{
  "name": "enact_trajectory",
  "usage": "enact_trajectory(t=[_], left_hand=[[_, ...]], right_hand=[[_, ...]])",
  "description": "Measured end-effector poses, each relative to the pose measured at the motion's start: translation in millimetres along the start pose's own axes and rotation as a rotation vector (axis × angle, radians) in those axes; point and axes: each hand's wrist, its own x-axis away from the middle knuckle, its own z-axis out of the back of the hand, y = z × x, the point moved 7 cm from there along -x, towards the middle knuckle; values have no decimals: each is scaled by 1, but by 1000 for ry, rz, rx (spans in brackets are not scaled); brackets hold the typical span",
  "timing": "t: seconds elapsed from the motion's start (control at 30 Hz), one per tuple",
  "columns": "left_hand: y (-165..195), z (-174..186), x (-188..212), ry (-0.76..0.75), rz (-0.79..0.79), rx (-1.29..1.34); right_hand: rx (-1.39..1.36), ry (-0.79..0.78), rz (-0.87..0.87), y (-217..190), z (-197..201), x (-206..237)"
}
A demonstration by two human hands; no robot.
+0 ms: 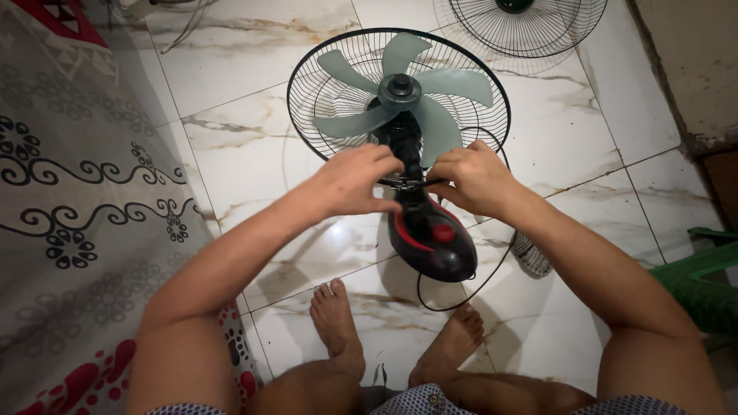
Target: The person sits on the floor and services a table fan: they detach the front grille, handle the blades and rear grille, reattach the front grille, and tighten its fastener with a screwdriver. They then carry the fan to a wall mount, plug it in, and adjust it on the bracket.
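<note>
So the fan [400, 115] is lying on its back on the marble tile floor [246, 77], roughly in the middle of the tiles, with its pale green blades [430, 107] facing up inside the black rear wire guard [323, 69]. The black and red motor housing and base [427, 234] points down toward the person's bare feet [338, 323], and a black cord [461, 296] loops off it across the floor.

Both hands are right at the bottom rim of that guard, just where it meets the neck of the fan. The left hand [355, 183] is curled narrow, fingers pinched in on the wire rim and what looks like a small metal clip there, though it's too small to tell exactly what. The right hand [470, 178] is the same deal from the other side, fingers bent in tight against the rim, thumb tucked under.

The front guard [530, 23] is off and lies apart at the top edge of the floor. A patterned grey cloth [77, 200] with black swirls covers the left side of the floor, and a green plastic stool [703, 280] pokes in at the right edge.
</note>
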Motion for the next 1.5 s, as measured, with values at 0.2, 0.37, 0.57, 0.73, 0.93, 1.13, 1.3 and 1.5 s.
enact_trajectory(t=[0.2,0.37,0.57,0.73,0.93,1.13,1.3,1.5], left_hand=[[5,-22,-4,84,-63,-55],[0,-24,-3,53,-68,-64],[12,-19,-5,149,-202,-77],[14,-17,-9,168,-241,-108],[13,-18,-14,146,-220,-104],[13,-18,-15,123,-196,-108],[9,-17,-14,101,-172,-103],[2,-8,-11,170,-182,-116]], right_hand=[[-37,23,-64,-2,0,6],[-29,20,-113,4,-1,12],[1,273,75,1,14,28],[3,433,76,21,11,61],[-200,163,-332,44,-75,78],[-594,70,-487,60,-139,51],[-734,20,-458,63,-166,17],[-587,-54,-441,72,-165,-1]])
